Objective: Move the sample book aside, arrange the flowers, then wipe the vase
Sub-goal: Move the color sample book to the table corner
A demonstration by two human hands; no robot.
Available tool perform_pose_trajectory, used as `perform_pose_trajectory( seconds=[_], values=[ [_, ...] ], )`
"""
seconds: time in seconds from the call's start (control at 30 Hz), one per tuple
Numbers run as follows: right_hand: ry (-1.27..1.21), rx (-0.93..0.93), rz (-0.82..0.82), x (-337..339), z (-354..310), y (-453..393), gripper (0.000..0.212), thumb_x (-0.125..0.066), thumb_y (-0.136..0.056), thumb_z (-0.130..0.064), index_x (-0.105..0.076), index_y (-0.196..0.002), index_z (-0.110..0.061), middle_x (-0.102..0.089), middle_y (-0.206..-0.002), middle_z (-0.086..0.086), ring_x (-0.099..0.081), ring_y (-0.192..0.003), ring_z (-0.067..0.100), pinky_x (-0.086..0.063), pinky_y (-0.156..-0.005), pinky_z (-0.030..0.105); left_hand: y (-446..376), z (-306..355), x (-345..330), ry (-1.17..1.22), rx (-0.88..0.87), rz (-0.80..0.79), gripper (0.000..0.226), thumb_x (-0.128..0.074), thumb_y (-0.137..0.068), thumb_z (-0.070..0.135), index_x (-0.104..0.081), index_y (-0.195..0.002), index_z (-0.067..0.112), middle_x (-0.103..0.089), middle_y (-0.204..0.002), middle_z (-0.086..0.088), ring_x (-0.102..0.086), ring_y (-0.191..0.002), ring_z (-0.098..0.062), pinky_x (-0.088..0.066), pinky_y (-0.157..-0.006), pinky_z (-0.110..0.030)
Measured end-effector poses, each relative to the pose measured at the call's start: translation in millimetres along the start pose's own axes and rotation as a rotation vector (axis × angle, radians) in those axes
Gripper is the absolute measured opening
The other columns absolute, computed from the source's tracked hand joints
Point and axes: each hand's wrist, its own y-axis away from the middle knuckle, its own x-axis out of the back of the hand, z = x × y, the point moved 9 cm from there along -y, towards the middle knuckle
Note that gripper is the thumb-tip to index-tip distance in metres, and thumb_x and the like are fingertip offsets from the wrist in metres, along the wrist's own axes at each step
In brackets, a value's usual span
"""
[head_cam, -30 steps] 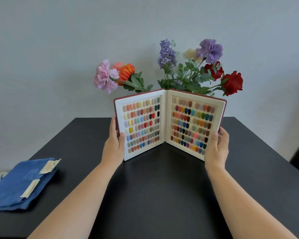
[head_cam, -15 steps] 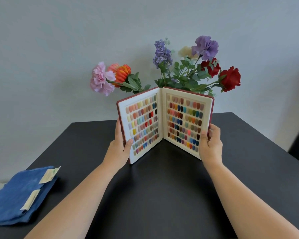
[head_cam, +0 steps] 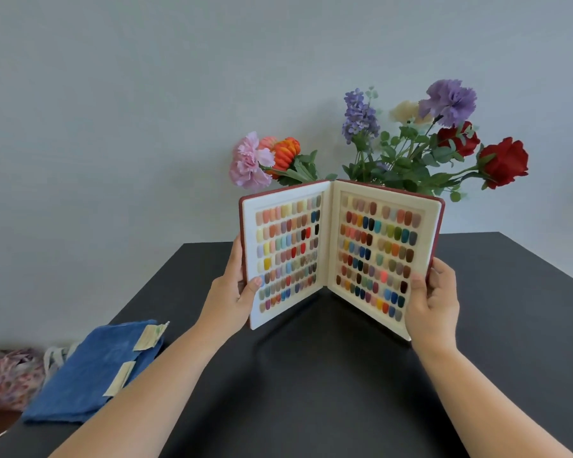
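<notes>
The sample book (head_cam: 339, 256) is held open and upright just in front of the flowers (head_cam: 394, 150), each outer cover edge pinched by the left hand (head_cam: 232, 292) and right hand (head_cam: 434, 302). Stiff, probably light boards are judged best gripped there; the vase is hidden.

No text, brand or number can be read anywhere. The pale paper tags (head_cam: 149, 337) on the folded blue cloth (head_cam: 93, 371) at the desk's left edge are too blurred to read, and the open red-covered sample book (head_cam: 338, 256) shows only colour chips.
</notes>
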Motion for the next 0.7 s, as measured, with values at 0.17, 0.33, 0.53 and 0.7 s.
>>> perform_pose_trajectory(
  seconds=[0.17,0.33,0.53,0.7],
  values=[
    [-0.048,0.012,-0.094,-49,-18,20,0.036,-0.054,-0.092,-0.031,-0.037,-0.107,-0.059,-0.054,-0.104,-0.043,-0.059,-0.098,-0.001,-0.052,-0.085,0.035,17,-26,54,-0.042,0.052,0.104,0.085,-0.059,-0.093,0.034,0.003,-0.133,0.075,-0.046,-0.137,0.028,-0.062,-0.106,0.000,-0.055,-0.081,-0.025],
    [-0.123,0.021,-0.236,-108,-32,42,0.037,-0.053,-0.095,-0.024,-0.039,-0.109,-0.055,-0.056,-0.109,-0.035,-0.059,-0.105,0.005,-0.050,-0.091,0.044,39,-46,102,-0.053,0.108,0.182,0.086,-0.059,-0.096,0.025,0.001,-0.142,0.066,-0.046,-0.145,0.022,-0.060,-0.117,-0.008,-0.054,-0.092,-0.043],
    [-0.160,0.038,-0.323,-163,-41,61,0.032,-0.050,-0.097,-0.022,-0.040,-0.116,-0.047,-0.058,-0.113,-0.023,-0.058,-0.107,0.002,-0.050,-0.092,0.042,60,-64,140,-0.069,0.158,0.237,0.085,-0.056,-0.098,0.021,0.002,-0.148,0.058,-0.048,-0.141,0.028,-0.060,-0.116,-0.007,-0.054,-0.095,-0.044],
    [-0.130,0.018,-0.352,-212,-46,67,0.034,-0.049,-0.097,-0.024,-0.037,-0.113,-0.051,-0.055,-0.109,-0.027,-0.056,-0.109,0.006,-0.050,-0.092,0.042,62,-86,165,-0.081,0.215,0.270,0.086,-0.055,-0.099,0.018,0.004,-0.147,0.058,-0.051,-0.145,0.016,-0.060,-0.121,-0.014,-0.054,-0.095,-0.047]
  ],
)
